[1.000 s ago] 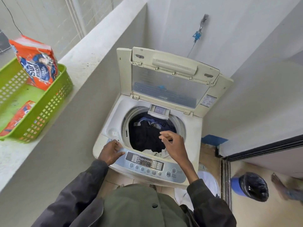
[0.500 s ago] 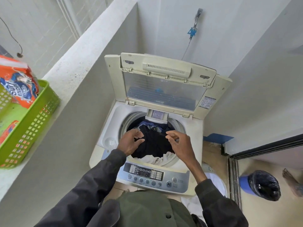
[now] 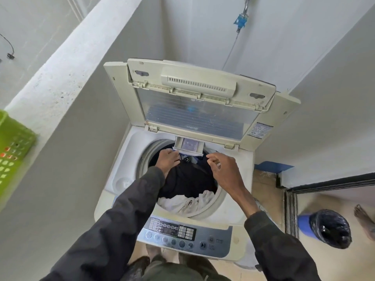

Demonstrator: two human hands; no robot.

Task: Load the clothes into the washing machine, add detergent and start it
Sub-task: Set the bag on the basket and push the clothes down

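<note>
The white top-loading washing machine (image 3: 123,167) stands with its lid (image 3: 198,86) raised. Dark clothes (image 3: 188,181) and a white cloth (image 3: 186,203) fill the drum. A small detergent drawer (image 3: 188,145) sticks out at the back rim of the opening. My left hand (image 3: 168,160) reaches over the dark clothes, its fingertips closed on the drawer's left corner. My right hand (image 3: 223,169) hovers just below the drawer's right end, fingers curled and apart, holding nothing. The control panel (image 3: 182,234) is below my arms. No detergent pack is in view.
A green basket (image 3: 14,151) sits on the concrete ledge (image 3: 60,67) at the left edge. A blue bin with a black liner (image 3: 328,228) stands on the floor at the right, beside another person's foot (image 3: 365,222). A tap (image 3: 241,19) is on the back wall.
Both hands moved from the front of the machine across the drum to the detergent drawer at the back. The view swung right, so the orange detergent pack left the frame.
</note>
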